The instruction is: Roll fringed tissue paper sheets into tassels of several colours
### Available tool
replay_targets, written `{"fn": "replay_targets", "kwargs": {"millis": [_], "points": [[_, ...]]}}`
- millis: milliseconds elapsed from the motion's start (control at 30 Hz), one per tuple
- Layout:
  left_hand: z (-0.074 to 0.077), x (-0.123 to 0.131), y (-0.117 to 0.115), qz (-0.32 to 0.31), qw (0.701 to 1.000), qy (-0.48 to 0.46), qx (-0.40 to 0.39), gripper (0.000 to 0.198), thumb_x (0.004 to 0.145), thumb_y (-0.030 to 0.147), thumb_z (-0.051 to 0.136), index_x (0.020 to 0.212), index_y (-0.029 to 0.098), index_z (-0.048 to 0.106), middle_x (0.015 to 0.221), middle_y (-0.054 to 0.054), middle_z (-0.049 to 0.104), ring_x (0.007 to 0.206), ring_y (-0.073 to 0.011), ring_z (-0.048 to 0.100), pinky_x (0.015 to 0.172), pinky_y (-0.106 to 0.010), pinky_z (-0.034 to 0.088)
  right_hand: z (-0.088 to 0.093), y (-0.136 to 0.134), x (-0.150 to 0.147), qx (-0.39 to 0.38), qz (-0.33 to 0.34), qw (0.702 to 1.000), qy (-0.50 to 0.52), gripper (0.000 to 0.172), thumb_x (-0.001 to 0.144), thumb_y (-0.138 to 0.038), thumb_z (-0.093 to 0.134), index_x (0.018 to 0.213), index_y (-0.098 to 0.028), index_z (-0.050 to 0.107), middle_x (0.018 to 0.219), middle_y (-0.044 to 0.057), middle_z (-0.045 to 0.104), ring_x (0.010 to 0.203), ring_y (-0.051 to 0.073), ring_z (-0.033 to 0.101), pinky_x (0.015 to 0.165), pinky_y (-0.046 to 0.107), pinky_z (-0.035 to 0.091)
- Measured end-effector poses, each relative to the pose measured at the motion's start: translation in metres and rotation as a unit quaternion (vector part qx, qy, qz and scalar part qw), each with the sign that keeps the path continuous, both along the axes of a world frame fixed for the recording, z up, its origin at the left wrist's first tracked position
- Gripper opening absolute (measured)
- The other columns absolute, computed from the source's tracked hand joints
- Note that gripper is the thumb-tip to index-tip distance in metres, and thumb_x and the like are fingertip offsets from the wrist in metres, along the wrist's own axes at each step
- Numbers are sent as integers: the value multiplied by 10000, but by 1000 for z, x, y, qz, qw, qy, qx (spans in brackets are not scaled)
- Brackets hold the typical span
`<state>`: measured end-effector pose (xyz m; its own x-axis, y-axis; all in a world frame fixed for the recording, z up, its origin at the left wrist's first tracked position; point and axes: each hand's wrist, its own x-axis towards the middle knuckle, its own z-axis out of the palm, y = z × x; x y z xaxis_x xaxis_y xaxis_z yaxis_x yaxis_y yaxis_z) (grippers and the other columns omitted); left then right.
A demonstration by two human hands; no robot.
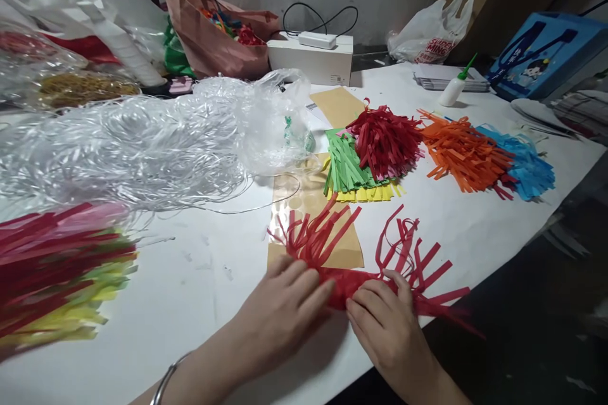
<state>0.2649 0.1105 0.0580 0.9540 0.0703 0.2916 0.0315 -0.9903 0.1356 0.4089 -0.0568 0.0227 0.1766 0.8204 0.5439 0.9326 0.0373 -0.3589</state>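
Observation:
A red tissue paper tassel lies across the near edge of the white-covered table, its uncut band running between my hands and its cut strips fanning out away from me. My left hand has its fingers curled over the left part of the band. On the right part, my right hand presses with bent fingers, the thumb side hidden. Under the left strips sits a brown paper sheet with clear round stickers. Just beyond are fringed paper bundles: dark red, green, yellow, orange and blue.
Silvery cord in a clear plastic bag spreads over the left. Red, pink and yellow fringed strips lie near left. At the back stand a pink bag, a white box, a glue bottle and a blue bag.

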Motion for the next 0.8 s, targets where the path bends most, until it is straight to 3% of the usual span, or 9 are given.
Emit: {"fn": "replay_targets", "kwargs": {"millis": [67, 233, 367, 500, 600, 800], "points": [[-4, -5, -5, -58, 998, 30, 15, 73, 962, 172, 562, 957, 175, 635, 787, -16, 605, 720, -208, 482, 731, -374, 330, 5, -1, 2, 5, 16, 1000, 14, 186, 982, -98, 520, 931, -203, 665, 818, -4, 702, 848, 156, 651, 1091, 441, 322], [-15, -15, -12, -52, 999, -6, 9, 182, 954, 79, 509, 855, 177, 626, 755, -23, 573, 702, -204, 452, 714, -366, 329, 7, -8, 2, -23, 44, 999, -5, 117, 992, -214, 556, 1018, -175, 663, 905, 35, 710, 920, 198, 645, 1100, 467, 318], [-11, -23, -16, -50, 998, -20, -35, 201, 936, 60, 491, 953, 186, 648, 734, -18, 580, 683, -201, 464, 693, -361, 327, 1, -18, 2, -12, 39, 999, -34, 235, 961, -57, 464, 1017, -166, 665, 867, 32, 700, 897, 184, 648, 1087, 461, 346], [-11, -33, -20, -7, 997, -22, -77, 253, 948, 57, 455, 1026, 190, 655, 745, -24, 610, 675, -201, 487, 686, -360, 316, -3, -26, 6, -17, 18, 1000, -19, 242, 968, -54, 456, 1005, -169, 666, 932, 54, 693, 956, 197, 636, 1096, 470, 334], [-14, -39, -23, 44, 994, -38, -91, 218, 982, 110, 461, 952, 202, 657, 715, -16, 591, 671, -200, 467, 685, -349, 309, -4, -23, 10, -26, -12, 999, 20, 199, 1015, -135, 469, 953, -192, 650, 967, 53, 679, 1001, 207, 619, 1093, 475, 313], [-13, -38, -29, 110, 989, -57, -77, 270, 978, 114, 465, 743, 197, 568, 671, -9, 555, 642, -186, 435, 676, -341, 305, -3, 0, 13, -57, -66, 996, -16, 358, 1077, -246, 362, 778, -195, 552, 807, 31, 605, 818, 193, 550, 949, 444, 344]]}}
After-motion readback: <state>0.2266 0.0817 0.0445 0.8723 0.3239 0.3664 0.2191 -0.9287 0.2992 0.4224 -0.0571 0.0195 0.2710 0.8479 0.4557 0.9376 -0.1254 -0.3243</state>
